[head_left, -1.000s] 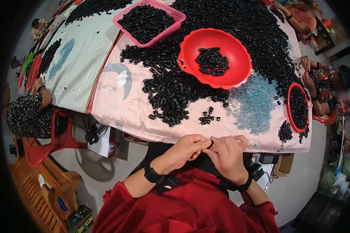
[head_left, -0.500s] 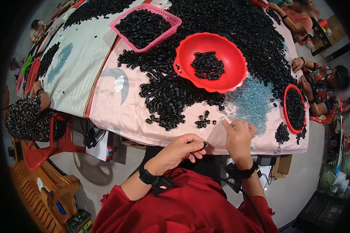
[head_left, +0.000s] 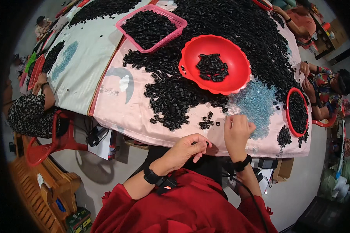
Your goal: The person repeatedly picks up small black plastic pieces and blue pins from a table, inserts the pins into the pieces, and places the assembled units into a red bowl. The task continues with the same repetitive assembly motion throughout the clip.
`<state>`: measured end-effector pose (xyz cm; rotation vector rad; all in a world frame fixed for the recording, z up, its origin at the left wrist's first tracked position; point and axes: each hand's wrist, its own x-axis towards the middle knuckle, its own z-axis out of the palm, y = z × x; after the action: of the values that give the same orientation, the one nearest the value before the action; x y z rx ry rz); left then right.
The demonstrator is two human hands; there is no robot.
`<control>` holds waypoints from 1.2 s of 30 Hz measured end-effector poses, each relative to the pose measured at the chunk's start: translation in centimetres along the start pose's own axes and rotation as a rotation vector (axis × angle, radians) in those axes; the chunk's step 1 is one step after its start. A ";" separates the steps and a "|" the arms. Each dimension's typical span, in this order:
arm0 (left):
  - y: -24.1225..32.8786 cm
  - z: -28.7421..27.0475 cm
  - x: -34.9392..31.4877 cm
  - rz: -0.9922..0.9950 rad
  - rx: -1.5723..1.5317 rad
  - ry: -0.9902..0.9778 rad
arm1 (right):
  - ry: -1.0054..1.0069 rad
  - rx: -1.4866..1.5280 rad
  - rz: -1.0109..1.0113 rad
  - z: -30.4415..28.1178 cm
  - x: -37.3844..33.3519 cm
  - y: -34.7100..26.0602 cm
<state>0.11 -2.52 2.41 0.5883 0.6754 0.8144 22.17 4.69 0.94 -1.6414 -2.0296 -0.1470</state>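
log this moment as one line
left hand: pinching small black piece | right hand: at edge of pale-blue pile, contact unclear | red bowl: black pieces inside

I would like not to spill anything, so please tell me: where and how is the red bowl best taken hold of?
Probably hold the red bowl by its scalloped rim, at left and right edges together, coming from the near side. It sits open side up, rim exposed, with loose black pieces inside around its middle, so a level two-sided hold should disturb them least.
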 end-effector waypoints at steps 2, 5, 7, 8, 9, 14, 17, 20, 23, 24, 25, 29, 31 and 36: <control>-0.3 -0.2 -0.1 -0.008 -0.029 0.011 | 0.006 -0.055 0.008 0.6 0.2 -0.4; -0.1 -1.0 -0.3 -0.078 -0.087 -0.021 | -0.001 -0.079 0.004 1.2 0.0 -0.3; 0.5 -1.0 -0.5 -0.127 -0.104 -0.029 | -0.024 -0.055 0.018 1.6 -0.2 0.2; 0.9 -0.6 -0.5 -0.143 -0.098 -0.020 | -0.039 -0.018 0.041 1.8 -0.2 0.5; 1.3 -0.3 -0.3 -0.158 -0.094 -0.013 | -0.054 0.017 0.063 1.9 -0.3 0.8; 2.7 -0.2 0.7 -0.129 -0.123 0.039 | -0.034 0.066 0.070 2.0 -0.2 0.4; 5.6 -0.4 2.4 -0.049 -0.059 0.095 | 0.012 0.112 0.066 1.2 0.0 0.3; 10.2 0.1 5.3 0.110 0.069 0.174 | 0.019 0.173 0.082 -0.2 0.1 0.6; 13.9 0.9 9.1 0.229 0.097 0.220 | 0.012 0.221 0.115 -1.1 -0.3 1.3; 15.1 0.9 10.1 0.211 0.116 0.214 | 0.015 0.233 0.112 -1.2 -0.4 1.2; 16.0 0.9 10.6 0.193 0.135 0.208 | 0.019 0.246 0.109 -1.3 -0.5 1.1; 17.1 2.2 10.9 0.291 0.321 0.411 | 0.072 0.236 0.022 -2.6 -0.5 1.0; 16.3 1.9 11.2 0.325 0.466 0.417 | 0.063 0.251 0.055 -3.0 -1.2 1.7; 12.2 3.6 10.3 0.253 0.850 0.303 | 0.004 0.324 0.127 -3.2 -2.4 2.6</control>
<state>2.45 11.81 10.07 1.3530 1.2582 0.8421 25.95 1.97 1.99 -1.5526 -1.8262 0.2124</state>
